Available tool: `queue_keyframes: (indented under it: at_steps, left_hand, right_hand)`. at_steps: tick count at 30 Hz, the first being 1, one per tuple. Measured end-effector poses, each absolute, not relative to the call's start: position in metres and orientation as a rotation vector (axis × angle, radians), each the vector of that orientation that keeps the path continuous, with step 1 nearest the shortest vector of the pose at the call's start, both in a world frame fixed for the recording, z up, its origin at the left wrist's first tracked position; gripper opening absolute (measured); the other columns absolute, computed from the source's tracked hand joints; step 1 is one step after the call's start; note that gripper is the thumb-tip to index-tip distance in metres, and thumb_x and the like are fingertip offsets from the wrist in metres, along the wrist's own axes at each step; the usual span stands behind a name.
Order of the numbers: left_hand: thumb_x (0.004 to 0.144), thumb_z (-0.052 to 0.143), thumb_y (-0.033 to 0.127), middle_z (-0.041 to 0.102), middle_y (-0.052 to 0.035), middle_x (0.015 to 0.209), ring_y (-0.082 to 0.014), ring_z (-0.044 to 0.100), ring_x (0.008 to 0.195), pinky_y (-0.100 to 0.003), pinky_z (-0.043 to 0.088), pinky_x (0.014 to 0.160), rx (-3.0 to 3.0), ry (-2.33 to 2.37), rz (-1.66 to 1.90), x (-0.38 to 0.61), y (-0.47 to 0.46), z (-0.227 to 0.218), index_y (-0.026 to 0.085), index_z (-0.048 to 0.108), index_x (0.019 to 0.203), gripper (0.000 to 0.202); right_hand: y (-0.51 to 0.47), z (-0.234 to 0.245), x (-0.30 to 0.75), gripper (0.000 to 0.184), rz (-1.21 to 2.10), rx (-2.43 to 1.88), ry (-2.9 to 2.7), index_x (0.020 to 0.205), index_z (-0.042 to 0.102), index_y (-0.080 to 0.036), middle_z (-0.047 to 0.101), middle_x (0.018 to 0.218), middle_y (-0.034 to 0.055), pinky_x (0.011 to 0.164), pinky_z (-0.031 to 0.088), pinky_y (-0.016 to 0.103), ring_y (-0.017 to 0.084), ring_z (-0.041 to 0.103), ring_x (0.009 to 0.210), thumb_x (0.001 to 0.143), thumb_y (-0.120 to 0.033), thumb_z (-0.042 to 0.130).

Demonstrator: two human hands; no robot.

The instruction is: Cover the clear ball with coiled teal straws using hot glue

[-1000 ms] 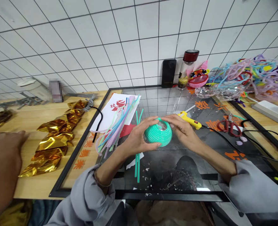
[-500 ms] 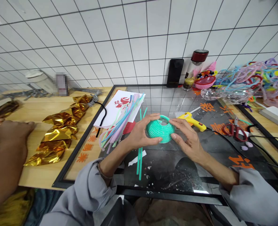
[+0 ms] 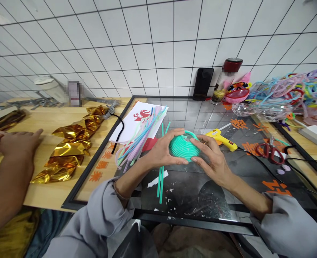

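A turquoise-green coiled bowl [image 3: 184,148], wound from what look like chenille stems, is held up over the dark glass tabletop. It is rounded, with a round opening at its top. My left hand [image 3: 162,149] wraps its left side, thumb along the lower front and fingers near the top. On the right side, my right hand [image 3: 213,159] grips it with thumb at the lower edge and fingers by the rim of the opening. Below the bowl lie two loose green stems [image 3: 161,186], partly hidden behind my left hand. A bundle of pastel stems [image 3: 139,138] rests to the left.
On the right are a yellow glue gun [image 3: 223,139], red-handled scissors [image 3: 271,152], cables and a tangled stem pile [image 3: 284,93]. A phone [image 3: 203,84] and bottle [image 3: 225,82] stand by the wall. At left, gold foil [image 3: 67,154] lies near another person's hand [image 3: 20,145].
My right fingers have shifted onto the rim of the bowl's opening, and the thumb has moved slightly left along its lower edge. The whole view has shifted a little.
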State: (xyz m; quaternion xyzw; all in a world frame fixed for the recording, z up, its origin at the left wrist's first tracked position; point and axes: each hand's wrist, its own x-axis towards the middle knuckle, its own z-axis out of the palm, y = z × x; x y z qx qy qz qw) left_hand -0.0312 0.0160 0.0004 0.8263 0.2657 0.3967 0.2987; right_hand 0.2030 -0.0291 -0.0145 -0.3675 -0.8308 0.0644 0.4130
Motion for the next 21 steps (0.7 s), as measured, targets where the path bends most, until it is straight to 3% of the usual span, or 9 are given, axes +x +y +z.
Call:
queue_keyframes:
  at_steps: [10,14,21]
  left_hand:
    - [0.067,0.089,0.039,0.052,-0.0182,0.148,-0.0347,0.053,0.138,-0.057,0.046,0.114,2.214,0.752,1.070,-0.029,0.014,-0.005,0.023,0.045,0.139,0.085]
    - [0.068,0.087,0.037,0.051,-0.0195,0.148,-0.0356,0.051,0.140,-0.057,0.043,0.116,2.194,0.740,1.065,-0.029,0.015,-0.006,0.021,0.046,0.137,0.082]
    - [0.067,0.085,0.028,0.051,-0.0187,0.148,-0.0356,0.052,0.139,-0.057,0.043,0.115,2.183,0.760,1.051,-0.029,0.014,-0.003,0.021,0.046,0.136,0.080]
  right_hand:
    - [-0.032,-0.014,0.196,0.053,-0.106,-0.967,-2.157,0.151,0.043,-0.038,0.049,0.141,0.0142,0.094,0.048,0.054,0.032,0.053,0.121,0.100,-0.033,0.053]
    - [-0.036,-0.014,0.191,0.051,-0.213,-0.961,-2.190,0.144,0.051,-0.043,0.050,0.145,0.0103,0.096,0.045,0.053,0.032,0.052,0.126,0.099,-0.020,0.051]
    - [-0.038,-0.011,0.192,0.044,-0.218,-0.786,-2.113,0.123,0.067,-0.036,0.059,0.135,0.0081,0.092,0.050,0.049,0.028,0.057,0.118,0.092,-0.008,0.053]
